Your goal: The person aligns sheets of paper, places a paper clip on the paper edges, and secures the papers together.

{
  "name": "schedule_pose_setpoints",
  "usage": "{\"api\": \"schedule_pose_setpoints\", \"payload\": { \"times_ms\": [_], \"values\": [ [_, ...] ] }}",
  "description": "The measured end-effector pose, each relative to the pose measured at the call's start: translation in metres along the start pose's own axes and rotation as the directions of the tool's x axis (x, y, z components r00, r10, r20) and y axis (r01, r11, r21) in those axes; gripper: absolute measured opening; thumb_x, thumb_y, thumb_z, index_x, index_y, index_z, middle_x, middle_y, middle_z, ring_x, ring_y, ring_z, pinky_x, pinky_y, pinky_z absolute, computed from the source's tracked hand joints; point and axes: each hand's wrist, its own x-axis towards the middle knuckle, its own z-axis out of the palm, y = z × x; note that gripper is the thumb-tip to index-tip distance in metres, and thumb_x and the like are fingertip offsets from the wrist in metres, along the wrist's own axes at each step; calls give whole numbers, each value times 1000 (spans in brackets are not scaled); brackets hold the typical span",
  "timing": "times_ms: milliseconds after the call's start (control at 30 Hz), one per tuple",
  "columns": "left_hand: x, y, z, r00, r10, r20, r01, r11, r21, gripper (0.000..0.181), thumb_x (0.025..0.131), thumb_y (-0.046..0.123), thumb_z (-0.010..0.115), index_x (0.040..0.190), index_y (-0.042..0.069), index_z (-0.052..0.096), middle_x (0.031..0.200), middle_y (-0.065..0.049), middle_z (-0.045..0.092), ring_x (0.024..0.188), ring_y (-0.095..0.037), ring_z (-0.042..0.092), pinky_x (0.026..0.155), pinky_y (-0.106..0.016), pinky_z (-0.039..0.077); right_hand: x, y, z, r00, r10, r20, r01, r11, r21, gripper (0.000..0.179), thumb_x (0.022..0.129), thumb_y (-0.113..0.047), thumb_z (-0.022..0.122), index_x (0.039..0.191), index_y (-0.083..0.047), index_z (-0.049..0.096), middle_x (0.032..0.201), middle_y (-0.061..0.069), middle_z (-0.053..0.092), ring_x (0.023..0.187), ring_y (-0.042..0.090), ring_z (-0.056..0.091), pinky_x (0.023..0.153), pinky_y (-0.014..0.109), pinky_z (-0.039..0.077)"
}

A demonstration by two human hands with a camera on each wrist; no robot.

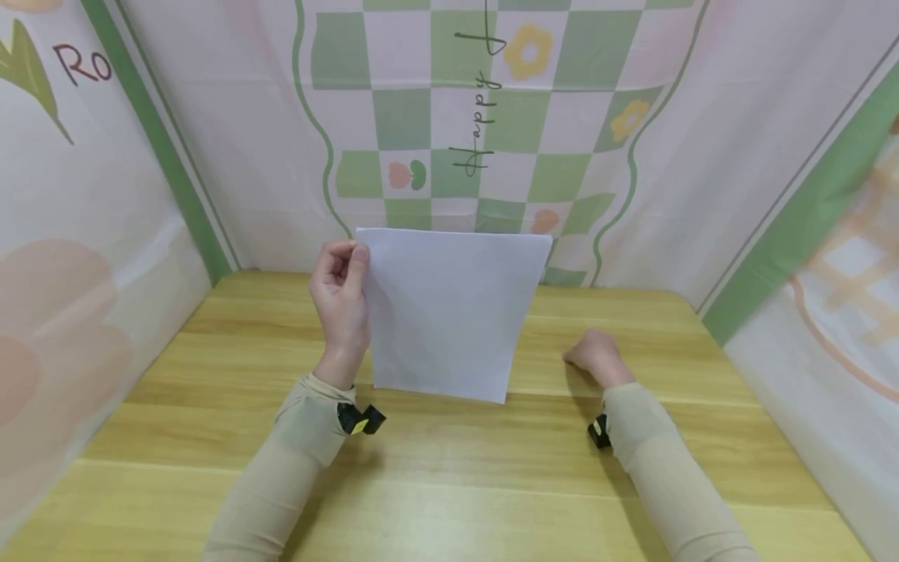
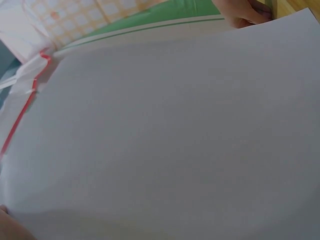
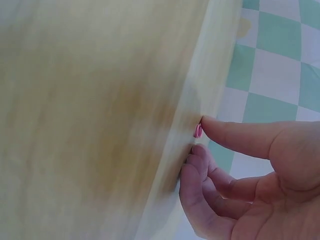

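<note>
Firstly, left hand point(image 1: 342, 300), pinching one white paper sheet point(image 1: 449, 312) by its left edge near the top corner; sheet held up over a wooden table point(image 1: 449, 476); farther right, right hand point(image 1: 597, 357), thumb and bent fingers about one small pink object point(image 3: 198, 131) at the tabletop; cannot tell whether they grip it.

A small, cloth-walled booth around a wood-grain table point(image 1: 456, 499)
Creased printed sheets close in the back point(image 1: 260, 156), left point(image 1: 70, 195) and right point(image 1: 794, 414) of the table, bearing green-and-white checks point(image 1: 400, 117), yellow flowers point(image 1: 529, 51) and the word "Happy" point(image 1: 485, 121) turned sideways; whether a home or a studio lies beyond them cannot be told.
</note>
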Motion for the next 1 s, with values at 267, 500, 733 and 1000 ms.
{"api": "schedule_pose_setpoints", "payload": {
  "times_ms": [267, 500, 733, 1000],
  "values": [
    [0, -2, -1, 1000, 6, -3, -6, 1000, 6, 19, 91, 13, 63, 95, -5, 60, 86, 2, 57, 79, -12, 51, 72, -21, 42, 2, 4, 0, 999, 29, 22, -31, 997, 77, 53, 83, -22, 64, 110, 22, 52, 112, 36, 55, 88, 35, 53, 87, 48, 46],
    [0, -2, 0, 1000, 1, 0, -1, 1000, 5, 22, 90, 15, 63, 96, -6, 59, 86, 2, 57, 80, -13, 52, 73, -21, 42, 2, 5, -3, 999, 23, 24, -25, 996, 90, 43, 82, -21, 66, 100, 17, 58, 98, 28, 57, 80, 30, 49, 78, 43, 46],
    [-1, -1, 0, 1000, 0, 8, 0, 1000, 18, 24, 90, 16, 64, 97, -7, 59, 87, 2, 57, 80, -13, 52, 73, -22, 42, 1, 4, -2, 999, 44, 13, -45, 994, 97, 30, 80, -21, 69, 83, 7, 61, 83, 19, 59, 70, 24, 50, 70, 36, 45],
    [-1, -1, 1, 1000, -1, 2, 1, 1000, 16, 26, 90, 16, 64, 98, -8, 59, 87, 2, 58, 81, -13, 52, 73, -21, 42, 2, 5, -3, 998, 47, 43, -53, 983, 173, 22, 81, -16, 68, 79, 5, 64, 60, 7, 62, 53, 14, 52, 65, 30, 44]
  ]
}}
